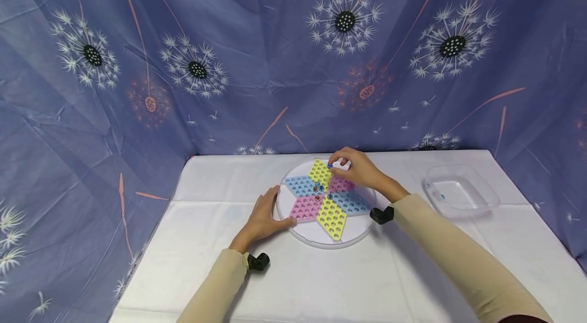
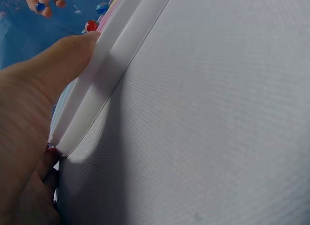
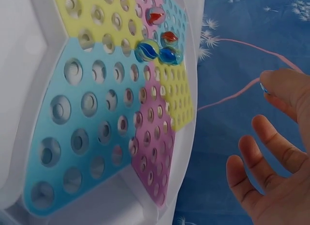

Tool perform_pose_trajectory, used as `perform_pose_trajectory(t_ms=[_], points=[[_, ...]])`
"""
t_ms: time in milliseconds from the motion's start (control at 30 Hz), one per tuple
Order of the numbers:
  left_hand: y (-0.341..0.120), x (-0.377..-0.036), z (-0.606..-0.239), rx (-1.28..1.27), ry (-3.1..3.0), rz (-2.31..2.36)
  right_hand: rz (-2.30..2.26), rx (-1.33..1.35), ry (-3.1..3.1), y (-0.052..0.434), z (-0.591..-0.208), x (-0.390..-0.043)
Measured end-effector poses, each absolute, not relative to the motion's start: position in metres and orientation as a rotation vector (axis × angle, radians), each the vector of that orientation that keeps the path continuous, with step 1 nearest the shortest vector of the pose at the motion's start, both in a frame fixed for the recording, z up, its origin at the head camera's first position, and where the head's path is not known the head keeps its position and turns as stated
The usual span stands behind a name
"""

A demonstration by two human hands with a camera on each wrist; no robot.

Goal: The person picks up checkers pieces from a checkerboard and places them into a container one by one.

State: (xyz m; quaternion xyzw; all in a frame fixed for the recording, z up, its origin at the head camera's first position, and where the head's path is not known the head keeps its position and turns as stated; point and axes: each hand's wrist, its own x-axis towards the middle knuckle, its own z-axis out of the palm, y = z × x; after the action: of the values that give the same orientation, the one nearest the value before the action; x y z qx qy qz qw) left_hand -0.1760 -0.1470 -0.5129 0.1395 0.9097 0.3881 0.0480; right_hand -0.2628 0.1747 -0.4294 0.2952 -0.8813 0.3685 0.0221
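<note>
A round white board (image 1: 353, 234) carries a star of yellow, blue and pink fields full of holes. Several glass marbles (image 3: 157, 46) sit in holes near its centre. My left hand (image 1: 275, 213) holds the board's left rim (image 2: 111, 65), thumb laid on top and fingers against the outer edge. My right hand (image 1: 331, 164) hovers over the far yellow field (image 1: 319, 172) and pinches a blue marble (image 1: 329, 165) between thumb and fingertip. In the right wrist view this marble (image 3: 264, 88) shows at the fingertips, and the other fingers (image 3: 271, 138) are spread.
A clear plastic tub (image 1: 477, 206) stands on the white tablecloth to the right of the board, with one small marble (image 1: 442, 195) inside. A blue flowered curtain (image 1: 183, 68) hangs behind and on both sides of the table.
</note>
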Motion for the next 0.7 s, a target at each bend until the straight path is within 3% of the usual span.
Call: perform_pose_trajectory(t_ms=[700], points=[[-0.146, -0.176, -0.514, 0.423, 2.772, 1.187, 0.982, 0.694, -2.724, 0.260, -0.418, -0.252]])
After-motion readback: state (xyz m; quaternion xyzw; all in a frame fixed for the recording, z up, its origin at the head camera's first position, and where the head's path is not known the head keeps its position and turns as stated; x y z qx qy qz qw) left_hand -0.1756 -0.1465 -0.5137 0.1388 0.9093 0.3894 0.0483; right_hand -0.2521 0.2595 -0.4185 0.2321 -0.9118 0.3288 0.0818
